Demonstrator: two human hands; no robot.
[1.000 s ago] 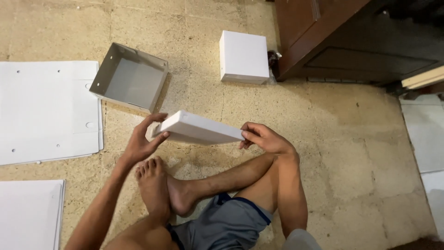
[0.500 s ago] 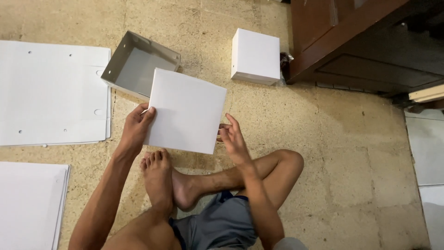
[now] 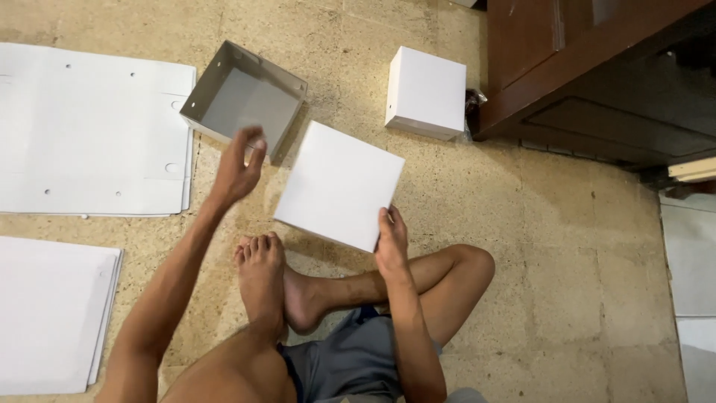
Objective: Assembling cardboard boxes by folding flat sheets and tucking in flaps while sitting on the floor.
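The person sits on the stone floor point(image 3: 567, 246) with legs crossed, bare feet just ahead of the body. The right hand point(image 3: 391, 242) has its grip closed on the near right edge of a white square box point(image 3: 339, 185), fingers against its side; the box is held flat-face up, slightly tilted, just above the floor between the two hands. The left hand point(image 3: 237, 170) is free of it, fingers spread and loosely curled, holding nothing, hovering just beside the box's left edge and near the front corner of an open grey tray point(image 3: 242, 101). The tray lies on the floor, open side up, beyond the left hand. To the left lie flat white cardboard sheets point(image 3: 82, 134), with a second stack point(image 3: 48, 313) nearer. Farther off, a closed white box point(image 3: 426, 93) rests against a dark wooden cabinet point(image 3: 597, 67).
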